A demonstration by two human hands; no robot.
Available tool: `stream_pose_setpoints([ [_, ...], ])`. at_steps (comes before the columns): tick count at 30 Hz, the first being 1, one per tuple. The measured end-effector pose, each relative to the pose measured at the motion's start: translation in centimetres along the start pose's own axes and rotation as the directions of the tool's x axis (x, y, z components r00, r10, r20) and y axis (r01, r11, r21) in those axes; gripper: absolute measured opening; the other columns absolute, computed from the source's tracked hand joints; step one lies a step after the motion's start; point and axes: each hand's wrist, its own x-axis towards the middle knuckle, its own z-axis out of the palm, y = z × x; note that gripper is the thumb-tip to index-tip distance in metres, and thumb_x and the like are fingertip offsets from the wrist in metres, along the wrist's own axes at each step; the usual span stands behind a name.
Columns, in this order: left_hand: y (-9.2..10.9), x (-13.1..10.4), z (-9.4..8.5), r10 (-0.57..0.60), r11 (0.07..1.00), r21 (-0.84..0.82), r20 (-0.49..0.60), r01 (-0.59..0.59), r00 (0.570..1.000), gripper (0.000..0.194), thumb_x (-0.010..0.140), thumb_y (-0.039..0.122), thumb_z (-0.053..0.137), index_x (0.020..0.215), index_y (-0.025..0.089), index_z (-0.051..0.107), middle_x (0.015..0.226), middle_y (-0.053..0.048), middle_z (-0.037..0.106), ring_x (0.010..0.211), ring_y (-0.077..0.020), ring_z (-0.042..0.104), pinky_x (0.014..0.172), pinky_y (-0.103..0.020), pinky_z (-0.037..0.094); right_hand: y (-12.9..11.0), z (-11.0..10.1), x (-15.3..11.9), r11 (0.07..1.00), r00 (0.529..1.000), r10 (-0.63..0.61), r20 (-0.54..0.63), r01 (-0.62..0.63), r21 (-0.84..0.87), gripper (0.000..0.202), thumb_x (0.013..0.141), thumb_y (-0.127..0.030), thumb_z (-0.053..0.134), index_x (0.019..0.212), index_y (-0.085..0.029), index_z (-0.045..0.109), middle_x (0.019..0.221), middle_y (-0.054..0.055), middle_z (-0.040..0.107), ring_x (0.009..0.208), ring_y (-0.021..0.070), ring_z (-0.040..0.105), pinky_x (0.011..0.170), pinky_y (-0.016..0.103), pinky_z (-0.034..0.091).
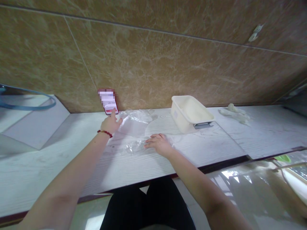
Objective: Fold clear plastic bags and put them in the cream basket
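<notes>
A phone [109, 101] in a red case leans against the tiled wall, its screen lit and partly pixelated. My left hand [111, 123], with a red bracelet at the wrist, reaches to the phone's lower edge, index finger stretched out and thumb apart. Clear plastic film [135, 123] lies crumpled on the white wood-grain counter, just right of that hand. My right hand [159, 144] rests with spread fingers on the nearer part of the film. Right of both hands stands a cream plastic container [181, 118] without a lid, a grey clip on its side.
A white box-like piece [55, 121] with a blue strap [28, 108] stands at the left. Thin pale plastic or gloves [235, 114] lie right of the container. The counter's front edge [216, 165] runs before my legs; brown tiled wall [153, 64] rises behind.
</notes>
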Motion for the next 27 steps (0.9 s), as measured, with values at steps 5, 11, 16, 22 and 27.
stream_pose_setpoints([
  [5,4.3,-4.3,-0.5,0.394,0.914,-0.122,0.055,-0.386,0.917,0.040,0.077,0.039,0.041,0.108,0.017,0.053,0.095,-0.007,0.061,0.086,-0.0201,0.057,0.078,-0.032,0.043,-0.4,-0.4,-0.1,1.000,1.000,-0.007,0.006,0.007,-0.031,0.038,0.081,-0.014,0.046,0.103,-0.042,0.057,0.117,-0.010,0.055,0.114,0.0142,0.035,0.093,0.034,0.017],
  [11,6.2,-7.9,0.6,0.803,0.587,-0.328,0.121,-0.740,0.583,0.023,0.080,0.030,0.042,0.087,0.020,0.061,0.091,-0.004,0.064,0.086,-0.0159,0.056,0.081,-0.031,0.040,-0.4,-0.5,0.2,0.998,1.000,-0.007,0.002,0.007,-0.064,0.031,0.082,-0.018,0.045,0.102,-0.038,0.059,0.115,-0.007,0.056,0.114,0.0142,0.035,0.093,0.035,0.017],
  [16,5.7,-8.7,1.2,0.882,0.471,-0.356,0.194,-0.807,0.429,0.022,0.081,0.026,0.041,0.088,0.021,0.061,0.097,-0.002,0.063,0.091,-0.0144,0.055,0.091,-0.033,0.033,-0.5,-0.7,0.2,0.999,1.000,-0.015,-0.021,0.014,-0.041,0.030,0.083,-0.015,0.043,0.100,-0.033,0.060,0.114,-0.005,0.057,0.113,0.0153,0.036,0.092,0.035,0.019],
  [22,5.6,-8.7,1.2,0.867,0.497,-0.356,0.245,-0.791,0.435,0.024,0.082,0.026,0.039,0.091,0.021,0.061,0.092,-0.002,0.064,0.089,-0.0137,0.055,0.097,-0.035,0.027,-0.9,-1.5,-0.3,0.993,0.985,0.119,-0.122,-0.121,-0.004,0.031,0.078,-0.014,0.046,0.106,-0.026,0.054,0.105,0.002,0.058,0.108,0.0162,0.039,0.091,0.034,0.022],
  [27,5.2,-8.4,1.6,0.869,0.495,-0.377,0.239,-0.783,0.434,0.027,0.084,0.027,0.037,0.092,0.021,0.062,0.097,-0.003,0.064,0.092,-0.0129,0.055,0.099,-0.036,0.025,0.6,-2.5,-1.6,0.952,0.941,0.294,-0.166,-0.304,-0.038,0.028,0.077,-0.030,0.052,0.104,-0.025,0.054,0.107,0.004,0.056,0.106,0.0205,0.039,0.088,0.038,0.025],
])
